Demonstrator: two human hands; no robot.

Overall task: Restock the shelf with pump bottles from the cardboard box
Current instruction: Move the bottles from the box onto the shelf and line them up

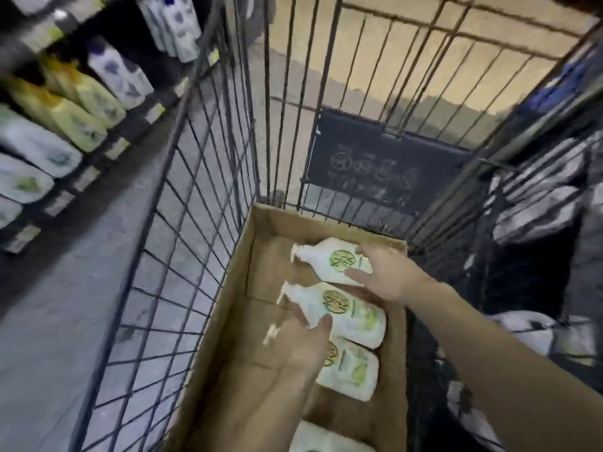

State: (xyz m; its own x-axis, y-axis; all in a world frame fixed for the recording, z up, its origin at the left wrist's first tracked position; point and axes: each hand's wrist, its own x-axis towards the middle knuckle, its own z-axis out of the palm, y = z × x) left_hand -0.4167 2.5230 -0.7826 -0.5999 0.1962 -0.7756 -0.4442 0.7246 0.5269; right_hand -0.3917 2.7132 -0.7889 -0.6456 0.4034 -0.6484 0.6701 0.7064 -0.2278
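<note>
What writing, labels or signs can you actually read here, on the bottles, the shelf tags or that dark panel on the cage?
No text can be read in this picture.
White pump bottles in the brown cardboard box: round gold emblem and green label, lettering blurred.
Dark panel on the wire cage: faint chalk-like circles and scribbles, illegible.
Shelf-edge price tags: too small and blurred.
Yellow and white packs on the left shelf: prints smeared by motion.

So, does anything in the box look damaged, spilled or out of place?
Nothing stands out. The pump bottles lie on their sides in a row in the cardboard box, with no spill visible. The picture is blurred, so small damage cannot be ruled out.
</note>
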